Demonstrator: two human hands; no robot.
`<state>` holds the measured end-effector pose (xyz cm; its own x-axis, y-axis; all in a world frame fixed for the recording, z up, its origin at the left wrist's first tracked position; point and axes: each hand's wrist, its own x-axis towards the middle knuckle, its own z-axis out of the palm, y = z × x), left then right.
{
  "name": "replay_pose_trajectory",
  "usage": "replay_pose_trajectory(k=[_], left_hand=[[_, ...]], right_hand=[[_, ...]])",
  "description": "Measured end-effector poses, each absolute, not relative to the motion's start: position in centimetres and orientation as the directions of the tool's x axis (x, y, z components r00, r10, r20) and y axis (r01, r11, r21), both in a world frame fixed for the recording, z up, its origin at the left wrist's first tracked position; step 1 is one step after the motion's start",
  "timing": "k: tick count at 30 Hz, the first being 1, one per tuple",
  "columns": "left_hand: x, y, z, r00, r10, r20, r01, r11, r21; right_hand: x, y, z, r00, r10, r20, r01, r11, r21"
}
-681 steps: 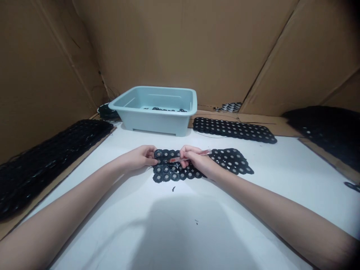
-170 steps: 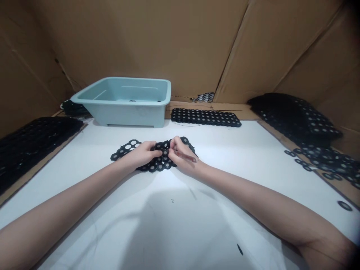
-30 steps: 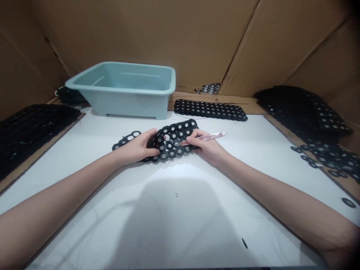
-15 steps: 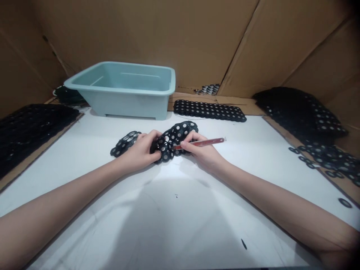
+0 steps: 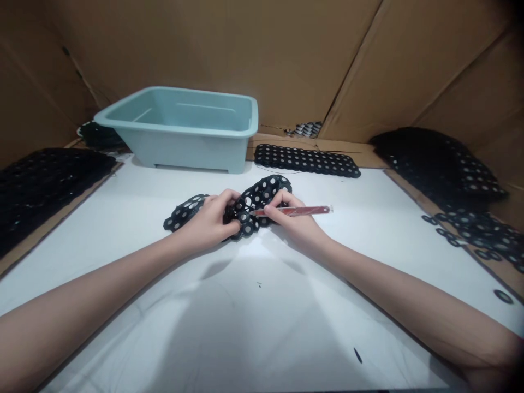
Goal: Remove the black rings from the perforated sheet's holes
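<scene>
A black sheet of joined rings (image 5: pixel 262 192) lies bent on the white table (image 5: pixel 262 305) in the middle of the head view. My left hand (image 5: pixel 213 221) is closed on the sheet's middle, lifting and folding it. My right hand (image 5: pixel 292 215) grips a thin red-handled tool (image 5: pixel 305 210) like a pen, its tip pressed against the rings just right of my left fingers. The sheet's left part (image 5: pixel 184 210) has larger open holes.
A light blue plastic tub (image 5: pixel 180 128) stands at the back left. Another ring sheet (image 5: pixel 307 160) lies behind my hands. Piles of black sheets sit at the left (image 5: pixel 49 180) and right (image 5: pixel 442 164). Loose rings (image 5: pixel 470 229) are scattered at the right. Cardboard walls surround the table.
My left hand has bunched the sheet up more than a second ago, when it lay flatter. The red tool's tip has moved a little left, onto the rings.
</scene>
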<state>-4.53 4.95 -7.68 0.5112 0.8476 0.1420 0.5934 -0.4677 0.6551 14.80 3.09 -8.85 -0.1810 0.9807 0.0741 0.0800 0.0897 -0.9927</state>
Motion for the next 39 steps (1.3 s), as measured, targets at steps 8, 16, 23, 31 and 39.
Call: replay_pose_trajectory(k=[8,16,23,31,39], left_hand=[[-4.5,4.7,-7.7,0.504,0.849,0.159,0.625,-0.485,0.612],[-4.6,4.7,-7.8,0.512,0.846,0.15,0.621,-0.485,0.616],[-4.5,4.5,-7.7,0.492,0.859,0.145,0.625,-0.464,0.628],[-2.9,3.5,-7.4,0.282,0.958,0.055,0.473,-0.189,0.861],[-2.8,3.1,-7.0,0.213,0.969,-0.121,0.396,0.028,0.918]], right_hand=[[15.1,2.8,-8.5,-0.206,0.973,0.101,0.198,0.143,-0.97],[15.4,2.9,-8.9,-0.256,0.965,0.05,0.226,0.11,-0.968],[14.7,2.6,-8.7,-0.267,0.957,0.111,0.299,0.192,-0.935],[13.7,2.3,-9.0,-0.281,0.927,0.25,0.345,0.34,-0.875],[13.0,3.1,-9.8,-0.232,0.932,0.278,0.407,0.353,-0.842]])
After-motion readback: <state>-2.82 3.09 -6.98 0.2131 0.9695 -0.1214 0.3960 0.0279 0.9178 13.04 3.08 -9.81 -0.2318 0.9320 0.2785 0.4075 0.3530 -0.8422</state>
